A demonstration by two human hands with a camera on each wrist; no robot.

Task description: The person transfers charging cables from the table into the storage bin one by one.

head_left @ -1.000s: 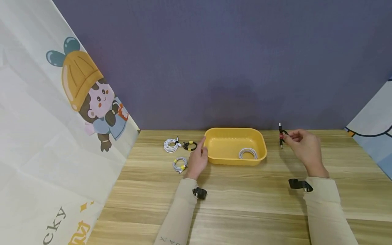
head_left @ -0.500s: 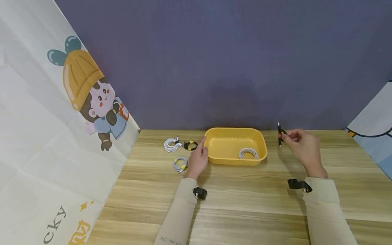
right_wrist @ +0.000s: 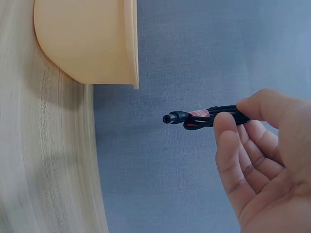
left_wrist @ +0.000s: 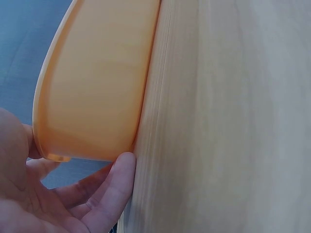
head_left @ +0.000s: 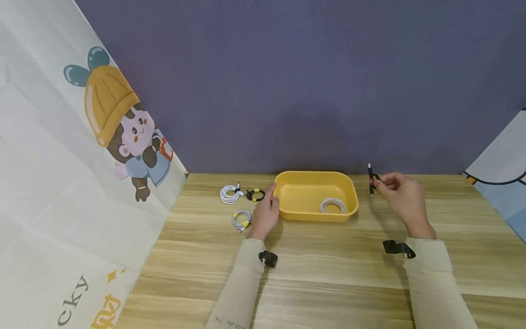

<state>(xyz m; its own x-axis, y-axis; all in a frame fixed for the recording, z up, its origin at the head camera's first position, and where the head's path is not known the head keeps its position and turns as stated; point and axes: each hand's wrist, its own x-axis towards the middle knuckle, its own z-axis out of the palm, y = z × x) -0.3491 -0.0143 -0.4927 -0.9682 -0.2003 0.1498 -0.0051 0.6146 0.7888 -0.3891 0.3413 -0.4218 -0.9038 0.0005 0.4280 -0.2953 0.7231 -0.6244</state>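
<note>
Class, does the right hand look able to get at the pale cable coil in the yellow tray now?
Probably yes: the yellow tray is open on top and nothing covers the pale cable coil. But the right hand pinches a black cable, which it would likely need to release first.

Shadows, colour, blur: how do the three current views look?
Head: soft shadow on the wall behind the yellow box; left wrist: the box looks orange, and the table seems washed out toward the right; right wrist: box paler, black cable fairly sharp, plug included.
</note>
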